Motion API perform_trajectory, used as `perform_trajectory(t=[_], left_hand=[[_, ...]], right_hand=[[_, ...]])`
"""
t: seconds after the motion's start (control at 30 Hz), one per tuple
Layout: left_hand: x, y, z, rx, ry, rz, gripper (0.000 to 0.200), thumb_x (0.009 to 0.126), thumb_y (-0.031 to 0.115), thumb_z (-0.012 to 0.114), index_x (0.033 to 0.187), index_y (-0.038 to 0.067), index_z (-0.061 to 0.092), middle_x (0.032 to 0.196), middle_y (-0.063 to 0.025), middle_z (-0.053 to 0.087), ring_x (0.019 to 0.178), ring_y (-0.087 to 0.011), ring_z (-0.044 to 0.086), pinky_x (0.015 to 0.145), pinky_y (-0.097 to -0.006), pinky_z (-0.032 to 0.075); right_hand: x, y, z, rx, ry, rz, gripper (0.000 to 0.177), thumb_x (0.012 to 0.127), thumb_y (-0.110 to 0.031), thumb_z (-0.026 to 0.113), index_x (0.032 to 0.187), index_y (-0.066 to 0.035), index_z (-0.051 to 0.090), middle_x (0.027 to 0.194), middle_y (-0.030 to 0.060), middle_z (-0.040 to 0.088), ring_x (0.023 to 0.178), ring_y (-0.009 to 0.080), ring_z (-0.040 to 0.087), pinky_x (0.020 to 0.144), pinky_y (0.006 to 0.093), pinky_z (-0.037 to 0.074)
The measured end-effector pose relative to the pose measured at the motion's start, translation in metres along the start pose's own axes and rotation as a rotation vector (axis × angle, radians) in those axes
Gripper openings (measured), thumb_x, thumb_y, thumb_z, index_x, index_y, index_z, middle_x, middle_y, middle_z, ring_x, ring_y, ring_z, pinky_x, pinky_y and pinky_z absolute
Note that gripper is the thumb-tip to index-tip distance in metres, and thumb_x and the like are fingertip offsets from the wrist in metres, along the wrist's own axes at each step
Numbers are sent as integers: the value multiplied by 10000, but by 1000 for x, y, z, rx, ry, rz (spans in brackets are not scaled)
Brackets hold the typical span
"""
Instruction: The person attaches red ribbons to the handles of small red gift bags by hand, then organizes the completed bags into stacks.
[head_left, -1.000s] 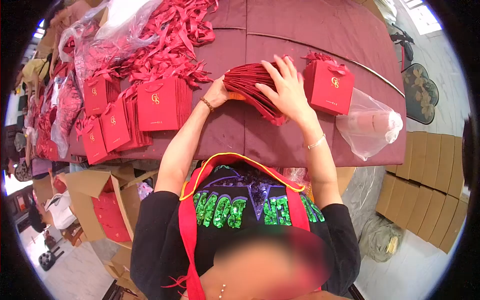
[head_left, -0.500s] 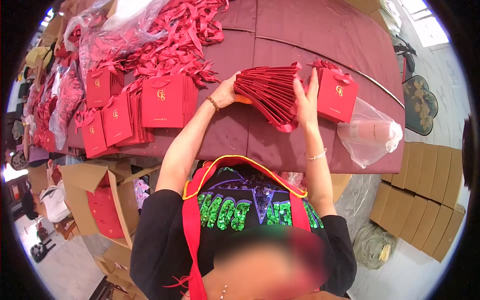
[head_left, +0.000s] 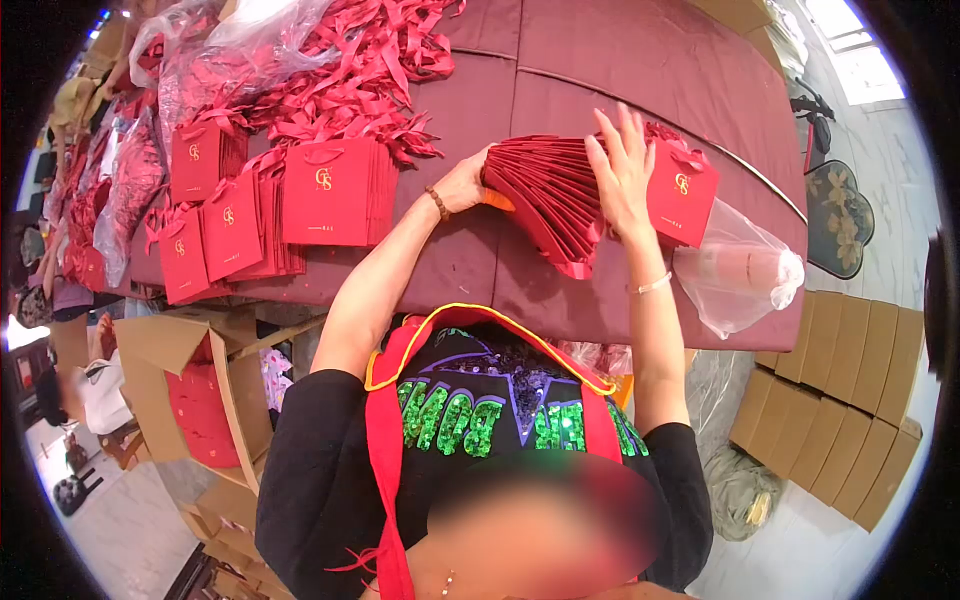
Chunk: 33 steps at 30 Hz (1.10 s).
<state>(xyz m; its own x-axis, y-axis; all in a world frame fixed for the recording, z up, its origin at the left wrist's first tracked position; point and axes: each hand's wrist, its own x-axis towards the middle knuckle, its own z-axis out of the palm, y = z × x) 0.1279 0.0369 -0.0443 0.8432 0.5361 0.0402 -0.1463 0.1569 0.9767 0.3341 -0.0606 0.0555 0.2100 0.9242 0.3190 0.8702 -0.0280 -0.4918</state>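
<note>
A thick bundle of red paper gift bags point(head_left: 550, 195) is fanned out over the table in front of me. My left hand point(head_left: 466, 184) grips the bundle's left end, with something orange showing at the fingers. At the bundle's right side my right hand point(head_left: 624, 178) is raised with its fingers spread, the palm edge close to the bags. Just right of that hand stands another stack of red gift bags point(head_left: 683, 200) with gold lettering and ribbon handles. Further left, a row of red bag stacks point(head_left: 335, 195) sits on the table.
Red ribbons point(head_left: 375, 75) lie heaped at the back left beside clear plastic point(head_left: 240, 60). A clear bag holding a pinkish roll point(head_left: 740, 268) rests at the table's right end. Cardboard boxes point(head_left: 830, 400) stand on the floor at right; an open carton point(head_left: 190, 390) is at left.
My right hand has moved up and slightly right, its fingers spreading. The fanned bundle and my left hand have shifted a little to the right.
</note>
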Motion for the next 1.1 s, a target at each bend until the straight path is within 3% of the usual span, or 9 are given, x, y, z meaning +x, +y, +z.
perform_trajectory(t=[0.17,0.27,0.43,0.5,0.6,0.7,0.9,1.0,1.1], left_hand=[[-2,7,5,109,139,-16,694,642,-52,769,1262,67,480,1162,-13,597,1044,-105,532,923,-308,449],[-1,8,2,221,138,15,609,658,-38,767,1209,59,526,1118,-19,629,994,-98,559,886,-302,471],[1,-8,-4,235,113,53,586,646,12,790,1178,54,547,1077,-32,647,968,-112,578,874,-306,475],[-1,-9,-9,129,63,-32,716,633,29,801,1263,67,463,1188,-60,579,1080,-132,525,940,-316,431],[-10,6,-8,158,-57,-14,1167,570,26,843,1441,114,71,1400,-107,324,1284,-191,325,1076,-337,267],[-21,22,-2,5,-3,19,1263,536,2,855,1453,112,-7,1417,-113,291,1310,-220,284,1094,-358,223],[-13,48,5,-26,144,21,918,781,254,719,1459,118,115,1434,-173,263,1359,-258,226,1084,-370,223],[2,58,24,341,379,215,671,809,199,704,1374,60,369,1208,-133,549,1131,-182,512,949,-303,397],[12,51,16,156,333,193,537,856,113,641,1342,43,421,1123,-81,600,1032,-141,553,897,-260,433]], right_hand=[[9,4,-25,600,-531,168,581,859,-410,558,1334,-102,429,1377,184,362,1299,317,335,1062,375,283],[-8,-26,-52,121,-653,-61,994,591,-562,757,1390,-134,349,1370,266,319,1280,410,318,1049,448,313],[-46,-35,-29,-188,-446,-154,1081,522,-316,835,1422,-216,243,1358,271,274,1219,475,326,1008,526,343],[-50,-36,-26,-142,-410,-165,974,550,-198,771,1399,-210,295,1327,257,303,1193,463,343,1001,514,359],[-55,-29,-17,-31,-379,-139,909,554,-170,738,1374,-215,349,1329,245,312,1190,465,342,1002,511,360],[-51,-29,-18,5,-366,-127,863,558,-164,721,1352,-225,388,1324,234,328,1188,466,342,1003,508,360],[-42,-27,-19,22,-392,-109,862,572,-152,718,1358,-231,376,1349,238,305,1217,470,309,1018,514,343],[-38,-26,-20,41,-420,-85,860,570,-147,710,1359,-218,376,1360,222,299,1229,448,300,1031,500,331],[-33,-24,-20,57,-430,-68,869,562,-154,705,1362,-206,369,1372,197,290,1236,429,295,1040,485,323]])
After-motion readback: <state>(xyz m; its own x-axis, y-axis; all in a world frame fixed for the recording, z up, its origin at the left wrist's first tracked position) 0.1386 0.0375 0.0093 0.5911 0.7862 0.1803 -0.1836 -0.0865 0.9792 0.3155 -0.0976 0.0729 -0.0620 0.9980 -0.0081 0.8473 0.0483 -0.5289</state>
